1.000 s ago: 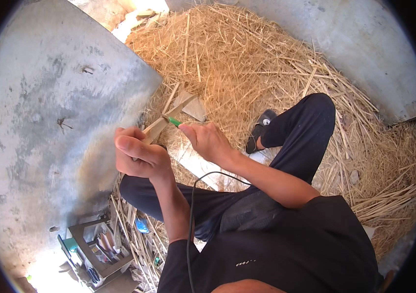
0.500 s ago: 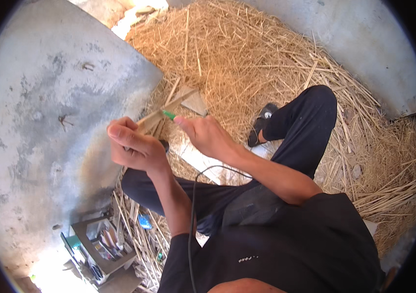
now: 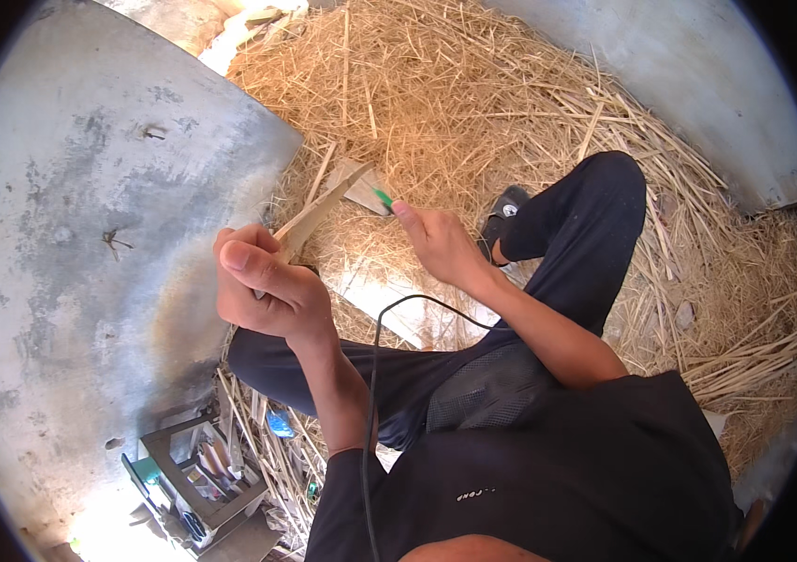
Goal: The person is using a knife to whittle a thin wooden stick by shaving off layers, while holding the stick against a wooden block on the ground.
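Both sets of fingers are closed, left hand (image 3: 272, 288) round a pale strip (image 3: 324, 206), seemingly steadying it, right hand (image 3: 445, 245) round a green tool (image 3: 383, 198)

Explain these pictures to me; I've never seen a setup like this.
There is no machine here, only a person's two bare hands. Every picture comes from a wide fisheye camera worn on the head, looking down, so straight edges bend near the rim.

The left hand grips a pale tan, pointed strip, apparently wooden. The right hand holds a small, slim green object; most of it is hidden, so I can't tell what it is.

Loose golden straw covers much of the ground. At lower left stands a dark, open-framed box with assorted items inside.
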`<control>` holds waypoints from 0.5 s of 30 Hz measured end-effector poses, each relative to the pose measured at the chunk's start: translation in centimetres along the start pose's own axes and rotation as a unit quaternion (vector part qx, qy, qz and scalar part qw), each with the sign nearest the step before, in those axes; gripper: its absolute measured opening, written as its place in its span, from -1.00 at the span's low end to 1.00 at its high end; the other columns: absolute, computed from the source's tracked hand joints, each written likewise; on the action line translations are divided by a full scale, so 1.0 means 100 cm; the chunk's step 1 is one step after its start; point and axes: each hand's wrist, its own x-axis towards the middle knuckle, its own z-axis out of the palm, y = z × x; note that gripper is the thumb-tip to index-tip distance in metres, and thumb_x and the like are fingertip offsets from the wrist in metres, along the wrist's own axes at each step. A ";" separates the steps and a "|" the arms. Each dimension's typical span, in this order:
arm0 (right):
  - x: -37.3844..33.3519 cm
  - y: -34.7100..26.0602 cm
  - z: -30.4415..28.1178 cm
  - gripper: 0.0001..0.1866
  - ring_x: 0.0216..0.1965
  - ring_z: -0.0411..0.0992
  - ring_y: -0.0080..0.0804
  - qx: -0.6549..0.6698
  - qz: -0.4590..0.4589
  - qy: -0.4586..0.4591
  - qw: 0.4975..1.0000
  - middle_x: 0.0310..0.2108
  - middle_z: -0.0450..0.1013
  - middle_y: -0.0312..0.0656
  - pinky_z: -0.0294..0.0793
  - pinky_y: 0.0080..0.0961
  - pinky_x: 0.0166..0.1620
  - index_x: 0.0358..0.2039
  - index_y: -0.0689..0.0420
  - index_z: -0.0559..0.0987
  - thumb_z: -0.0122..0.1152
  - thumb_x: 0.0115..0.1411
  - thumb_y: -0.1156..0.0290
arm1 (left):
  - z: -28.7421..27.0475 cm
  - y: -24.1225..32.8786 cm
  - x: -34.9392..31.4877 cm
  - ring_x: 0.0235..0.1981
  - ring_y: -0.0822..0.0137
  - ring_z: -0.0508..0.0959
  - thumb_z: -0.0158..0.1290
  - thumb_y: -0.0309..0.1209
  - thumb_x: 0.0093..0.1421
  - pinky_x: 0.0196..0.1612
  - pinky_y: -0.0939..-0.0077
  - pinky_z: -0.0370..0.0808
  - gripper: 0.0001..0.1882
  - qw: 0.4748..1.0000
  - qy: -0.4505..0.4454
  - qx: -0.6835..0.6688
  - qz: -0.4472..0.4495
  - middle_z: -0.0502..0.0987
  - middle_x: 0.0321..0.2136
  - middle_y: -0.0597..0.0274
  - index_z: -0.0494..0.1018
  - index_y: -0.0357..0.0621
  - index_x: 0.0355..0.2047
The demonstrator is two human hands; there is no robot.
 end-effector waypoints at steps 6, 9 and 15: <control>-0.002 -0.031 0.026 -0.51 -0.73 0.30 -0.02 0.115 -0.088 0.004 0.989 -0.76 0.28 0.11 0.21 -0.26 -0.62 -0.56 0.32 0.41 -0.17 0.31 0.14 | 0.004 0.005 0.003 -0.73 0.43 0.16 -0.40 -0.30 0.37 -0.65 0.52 0.05 -0.52 1.000 -0.002 0.015 -0.017 0.17 -0.75 0.27 0.20 -0.25 -0.67; 0.006 -0.012 0.037 -0.55 -0.74 0.30 0.03 0.002 -0.108 0.038 0.993 -0.78 0.27 0.10 0.21 -0.24 -0.65 -0.57 0.27 0.44 -0.17 0.31 0.20 | 0.010 0.011 0.000 -0.72 0.44 0.17 -0.40 -0.29 0.38 -0.65 0.52 0.05 -0.52 0.999 0.013 0.036 -0.019 0.18 -0.75 0.27 0.21 -0.25 -0.66; -0.003 -0.054 0.016 -0.55 -0.71 0.34 0.03 0.032 -0.172 0.004 0.984 -0.75 0.31 0.10 0.28 -0.21 -0.63 -0.54 0.24 0.49 -0.19 0.31 0.19 | -0.001 -0.006 0.004 -0.72 0.45 0.18 -0.37 -0.30 0.37 -0.64 0.52 0.06 -0.53 0.998 0.037 0.031 -0.049 0.21 -0.74 0.30 0.21 -0.26 -0.66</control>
